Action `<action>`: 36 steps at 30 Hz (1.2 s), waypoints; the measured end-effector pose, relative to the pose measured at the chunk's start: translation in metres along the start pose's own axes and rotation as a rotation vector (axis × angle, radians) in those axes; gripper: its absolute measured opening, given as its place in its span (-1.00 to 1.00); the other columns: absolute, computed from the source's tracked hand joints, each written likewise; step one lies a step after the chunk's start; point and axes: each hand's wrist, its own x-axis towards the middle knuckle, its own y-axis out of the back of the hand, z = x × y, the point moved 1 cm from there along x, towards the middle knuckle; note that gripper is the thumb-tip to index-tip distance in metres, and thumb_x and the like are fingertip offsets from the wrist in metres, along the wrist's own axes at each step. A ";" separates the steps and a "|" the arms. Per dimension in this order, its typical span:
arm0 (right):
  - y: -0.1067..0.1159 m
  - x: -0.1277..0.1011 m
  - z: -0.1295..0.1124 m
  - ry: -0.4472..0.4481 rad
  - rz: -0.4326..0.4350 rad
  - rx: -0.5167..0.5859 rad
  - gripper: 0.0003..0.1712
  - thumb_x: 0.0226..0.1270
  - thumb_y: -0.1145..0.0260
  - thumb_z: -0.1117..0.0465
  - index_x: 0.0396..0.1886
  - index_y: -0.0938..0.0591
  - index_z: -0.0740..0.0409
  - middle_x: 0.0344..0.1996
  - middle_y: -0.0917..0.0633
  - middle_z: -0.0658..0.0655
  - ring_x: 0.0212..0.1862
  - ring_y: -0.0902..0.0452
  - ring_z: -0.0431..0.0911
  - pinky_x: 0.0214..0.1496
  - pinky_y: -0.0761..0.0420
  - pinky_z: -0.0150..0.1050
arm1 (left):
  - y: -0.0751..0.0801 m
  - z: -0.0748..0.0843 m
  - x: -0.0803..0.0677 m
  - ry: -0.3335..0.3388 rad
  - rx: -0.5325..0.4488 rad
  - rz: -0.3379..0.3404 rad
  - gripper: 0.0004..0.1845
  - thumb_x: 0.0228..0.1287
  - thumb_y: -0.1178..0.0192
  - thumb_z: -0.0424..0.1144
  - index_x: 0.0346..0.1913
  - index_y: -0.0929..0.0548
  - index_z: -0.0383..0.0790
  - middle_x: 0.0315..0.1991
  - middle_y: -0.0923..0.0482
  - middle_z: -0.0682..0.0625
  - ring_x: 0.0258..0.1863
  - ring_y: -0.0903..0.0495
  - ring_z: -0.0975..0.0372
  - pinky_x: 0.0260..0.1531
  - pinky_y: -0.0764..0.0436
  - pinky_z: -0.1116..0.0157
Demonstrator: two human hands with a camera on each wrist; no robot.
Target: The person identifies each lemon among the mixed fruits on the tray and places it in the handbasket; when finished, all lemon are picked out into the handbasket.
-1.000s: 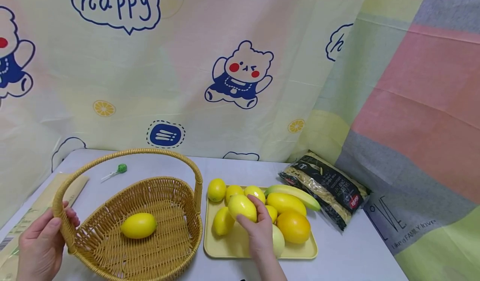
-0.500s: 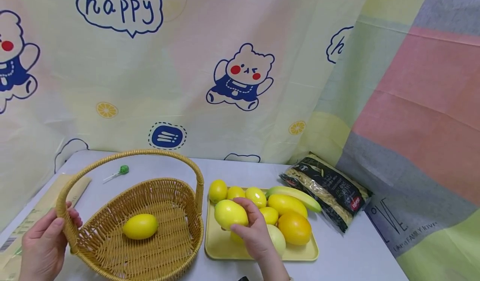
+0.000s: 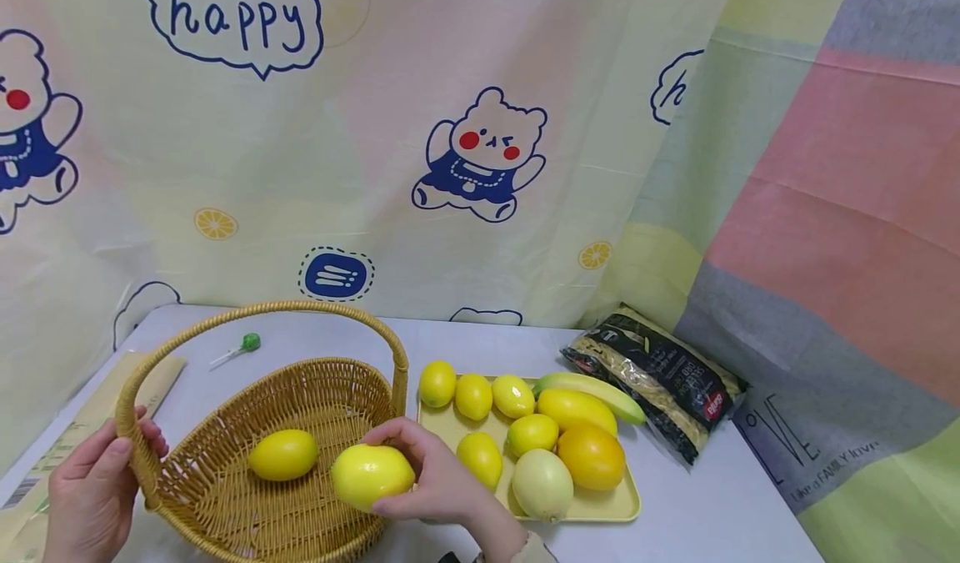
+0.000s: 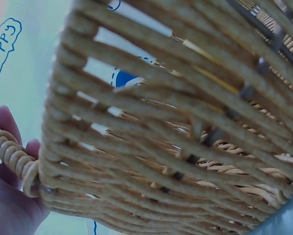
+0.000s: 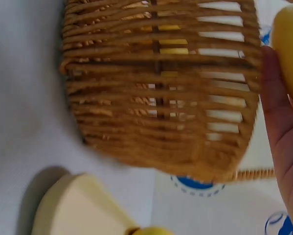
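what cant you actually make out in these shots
- Right hand and its lemon: in the right wrist view both are cut off by the right edge.
- Left hand: its palm side is hidden behind the basket handle in the head view.
- Dark packet: label print too small to read.
- Basket contents: in the left wrist view the blurred weave fills the frame.

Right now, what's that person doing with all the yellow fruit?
A person is holding a lemon in the right hand, just over the rim of a wicker basket. The left hand grips the basket's handle at its near end. One lemon already in the basket lies on its floor. Beside it, a yellow tray holds more lemons and other fruit. A dark bag of noodles lies further right on the table.
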 end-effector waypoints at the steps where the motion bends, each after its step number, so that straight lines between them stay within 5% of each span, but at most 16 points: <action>1: -0.003 0.003 0.000 -0.035 -0.017 -0.029 -0.37 -0.08 -0.39 0.41 0.06 -0.41 0.21 0.03 -0.50 0.30 -0.05 -0.47 -0.29 0.04 -0.50 -0.34 | 0.000 0.000 0.000 -0.003 0.000 -0.003 -0.64 0.33 0.21 -0.62 0.04 -0.54 -0.51 -0.30 -0.65 -0.19 -0.36 -0.64 0.15 -0.29 -0.62 0.35; 14: -0.024 0.022 0.008 -0.088 -0.067 -0.083 -0.40 -0.08 -0.41 0.43 0.04 -0.45 0.17 -0.01 -0.55 0.18 -0.10 -0.48 -0.35 -0.01 -0.51 -0.40 | 0.001 0.001 -0.001 0.012 0.024 0.030 -0.65 0.33 0.17 -0.61 0.03 -0.56 -0.48 -0.31 -0.65 -0.18 -0.36 -0.64 0.16 -0.31 -0.63 0.35; 18: -0.024 0.023 0.007 -0.026 -0.054 -0.031 -0.41 -0.01 -0.37 0.45 0.08 -0.42 0.28 0.07 -0.49 0.33 0.06 -0.47 -0.18 0.14 -0.48 -0.26 | 0.001 0.001 0.000 0.028 0.035 0.046 -0.66 0.32 0.15 -0.59 0.03 -0.56 -0.46 -0.30 -0.65 -0.17 -0.35 -0.64 0.16 -0.31 -0.63 0.35; 21: -0.021 0.021 0.005 0.070 -0.016 0.112 -0.42 0.03 -0.33 0.47 0.09 -0.35 0.42 0.09 -0.40 0.53 0.14 -0.44 0.02 0.20 -0.45 -0.03 | 0.000 0.001 0.000 0.020 0.023 0.032 -0.66 0.33 0.16 -0.60 0.03 -0.56 -0.47 -0.31 -0.65 -0.17 -0.35 -0.64 0.16 -0.30 -0.63 0.35; 25: -0.015 0.015 0.000 0.196 0.038 0.230 -0.37 0.08 -0.36 0.37 0.09 -0.28 0.52 0.03 -0.32 0.67 0.09 -0.47 -0.02 0.13 -0.45 0.12 | 0.000 0.001 0.000 -0.001 0.006 0.016 -0.66 0.32 0.18 -0.61 0.03 -0.55 -0.51 -0.31 -0.65 -0.19 -0.36 -0.65 0.15 -0.30 -0.64 0.34; 28: -0.010 0.007 -0.004 0.265 0.103 0.222 -0.34 0.09 -0.38 0.30 0.06 -0.27 0.56 -0.01 -0.39 0.62 0.05 -0.48 -0.14 0.11 -0.50 0.03 | 0.001 0.001 0.000 -0.003 0.016 0.026 -0.66 0.32 0.17 -0.61 0.03 -0.55 -0.51 -0.32 -0.65 -0.19 -0.36 -0.64 0.15 -0.32 -0.64 0.34; 31: -0.003 -0.004 -0.008 0.318 0.196 0.180 -0.35 0.07 -0.40 0.31 0.02 -0.27 0.59 -0.03 -0.54 0.36 0.02 -0.50 -0.18 0.08 -0.53 -0.12 | 0.001 0.001 0.000 0.003 0.032 0.040 -0.66 0.32 0.16 -0.61 0.02 -0.56 -0.50 -0.33 -0.65 -0.18 -0.37 -0.64 0.16 -0.33 -0.64 0.34; 36: 0.008 -0.026 -0.010 0.280 0.474 0.109 -0.36 -0.03 -0.45 0.35 0.05 -0.37 0.38 -0.03 -0.59 0.02 0.03 -0.50 -0.18 0.11 -0.49 -0.26 | 0.001 0.001 0.000 0.008 0.049 0.045 -0.66 0.32 0.16 -0.60 0.02 -0.56 -0.49 -0.34 -0.65 -0.17 -0.37 -0.63 0.17 -0.33 -0.63 0.35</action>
